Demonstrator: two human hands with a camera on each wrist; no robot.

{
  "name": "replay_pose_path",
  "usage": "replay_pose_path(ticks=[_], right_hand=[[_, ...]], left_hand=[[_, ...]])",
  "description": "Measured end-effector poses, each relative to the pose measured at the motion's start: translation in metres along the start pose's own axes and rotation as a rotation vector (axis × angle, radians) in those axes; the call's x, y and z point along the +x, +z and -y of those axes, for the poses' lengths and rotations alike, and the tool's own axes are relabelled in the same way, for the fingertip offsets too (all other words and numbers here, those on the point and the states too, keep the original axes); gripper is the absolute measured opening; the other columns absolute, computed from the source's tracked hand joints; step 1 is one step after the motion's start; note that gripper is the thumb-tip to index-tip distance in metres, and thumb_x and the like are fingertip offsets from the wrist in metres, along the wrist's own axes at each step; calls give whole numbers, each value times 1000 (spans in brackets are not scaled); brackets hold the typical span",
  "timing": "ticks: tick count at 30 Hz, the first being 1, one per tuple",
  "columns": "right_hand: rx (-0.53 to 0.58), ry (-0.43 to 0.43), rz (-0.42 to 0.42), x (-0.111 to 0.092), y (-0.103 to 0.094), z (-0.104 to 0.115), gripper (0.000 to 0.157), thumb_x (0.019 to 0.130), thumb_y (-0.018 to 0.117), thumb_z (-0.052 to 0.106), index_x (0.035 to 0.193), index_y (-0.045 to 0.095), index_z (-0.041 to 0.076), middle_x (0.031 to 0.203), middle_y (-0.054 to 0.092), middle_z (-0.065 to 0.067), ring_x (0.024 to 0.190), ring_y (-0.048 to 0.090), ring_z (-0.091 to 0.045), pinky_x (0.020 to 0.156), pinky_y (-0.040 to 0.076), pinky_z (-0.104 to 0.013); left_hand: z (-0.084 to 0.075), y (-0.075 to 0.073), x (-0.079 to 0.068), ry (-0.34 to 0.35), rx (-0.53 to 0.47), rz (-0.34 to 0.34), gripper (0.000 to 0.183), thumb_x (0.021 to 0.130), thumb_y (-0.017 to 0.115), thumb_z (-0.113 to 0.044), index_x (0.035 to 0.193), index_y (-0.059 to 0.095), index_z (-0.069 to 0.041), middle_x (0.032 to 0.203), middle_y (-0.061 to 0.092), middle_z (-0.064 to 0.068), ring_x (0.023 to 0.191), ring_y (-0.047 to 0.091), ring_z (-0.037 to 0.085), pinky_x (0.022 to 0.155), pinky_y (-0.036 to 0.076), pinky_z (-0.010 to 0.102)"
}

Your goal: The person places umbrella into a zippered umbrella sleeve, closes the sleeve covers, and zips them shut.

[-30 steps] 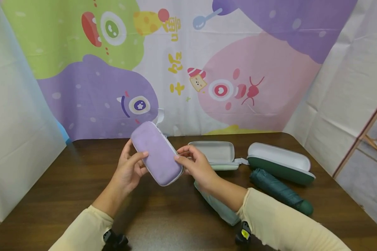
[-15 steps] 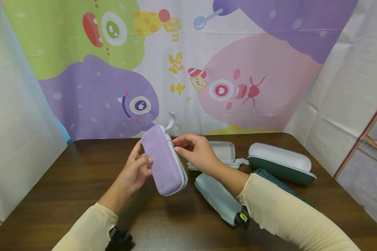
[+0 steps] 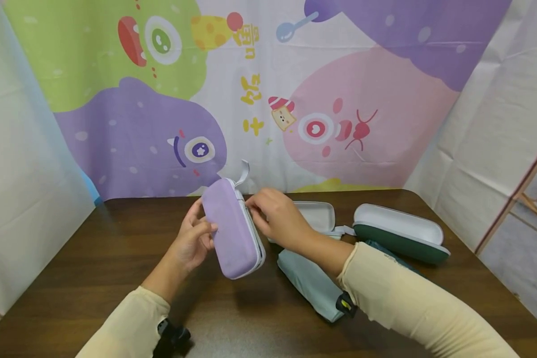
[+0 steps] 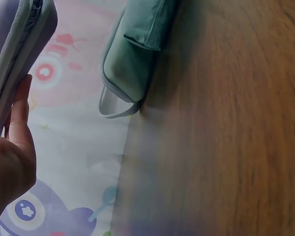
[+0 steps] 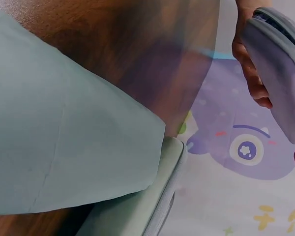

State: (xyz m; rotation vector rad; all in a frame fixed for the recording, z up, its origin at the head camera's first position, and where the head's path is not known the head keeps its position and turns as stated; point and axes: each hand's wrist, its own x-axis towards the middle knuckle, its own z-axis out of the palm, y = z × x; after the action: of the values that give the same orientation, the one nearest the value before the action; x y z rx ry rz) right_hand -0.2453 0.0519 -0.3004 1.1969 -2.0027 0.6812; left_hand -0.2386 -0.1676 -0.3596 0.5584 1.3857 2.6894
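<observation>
Tilted above the table, a lilac zippered case (image 3: pixel 228 228) rests in my left hand (image 3: pixel 190 243), thumb on its front and the other fingers behind. My right hand (image 3: pixel 279 219) is at the upper part of its zipped side, thumb and index finger pinching at the zip; the pull itself is hidden by the fingers. Lower along that side the zip (image 4: pixel 27 29) is parted, with a dark gap in the left wrist view. A pale wrist strap (image 3: pixel 243 172) sticks up from the case's top end.
Beneath my right forearm lies a grey-green folded umbrella (image 3: pixel 306 283). Behind it is an opened pale green case (image 3: pixel 317 215). To the right sits an opened dark green case (image 3: pixel 398 238), with a dark teal umbrella (image 3: pixel 391 253) mostly hidden by the sleeve.
The lilac case has turned more upright, showing its zipped side. My right hand has shifted from its lower right edge up to the zip, and its wrist has rolled over. The zip gap now shows.
</observation>
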Motion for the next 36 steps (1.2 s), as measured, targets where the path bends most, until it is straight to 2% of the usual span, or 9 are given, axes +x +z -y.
replay_pose_path(ticks=[11,19,23,27,32,36], right_hand=[[-13,-83,10,-3,-2,1,8,86,65,-5,89,63,1,83,61,-6,79,56,-21,74,49,-30],[-2,-146,70,-11,-6,5,5,91,59,-2,93,64,-1,91,62,-9,88,57,-24,84,48,-31],[-1,-164,67,-13,-5,5,5,89,62,-3,92,63,0,91,62,-8,88,57,-23,83,48,-31],[3,-170,68,-16,-4,5,8,87,64,-5,92,63,0,91,62,-8,88,57,-23,83,49,-31],[21,-142,89,-17,-5,6,6,89,61,-4,93,63,0,90,62,-8,87,57,-23,83,48,-31],[58,-94,79,-19,-4,8,7,87,64,-4,90,63,1,85,62,-5,80,57,-19,75,49,-27]], left_hand=[[-3,-4,0,43,16,13,66,74,43,18,130,44,-16,86,62,4,59,59,11,42,48,19],[-8,-7,-1,73,7,-36,65,75,43,17,129,43,-18,86,62,4,60,59,12,45,50,22],[-13,-9,0,85,-11,-83,61,77,42,16,127,44,-18,86,61,3,60,61,13,46,51,23],[-19,-11,2,95,-26,-165,57,80,41,15,126,44,-18,89,58,2,60,61,14,46,50,24],[-25,-11,2,102,-53,-287,54,83,43,14,125,44,-20,94,54,3,61,62,15,49,51,25],[-28,-10,3,87,-63,-336,53,83,44,14,123,44,-21,93,55,3,61,62,16,49,51,27]])
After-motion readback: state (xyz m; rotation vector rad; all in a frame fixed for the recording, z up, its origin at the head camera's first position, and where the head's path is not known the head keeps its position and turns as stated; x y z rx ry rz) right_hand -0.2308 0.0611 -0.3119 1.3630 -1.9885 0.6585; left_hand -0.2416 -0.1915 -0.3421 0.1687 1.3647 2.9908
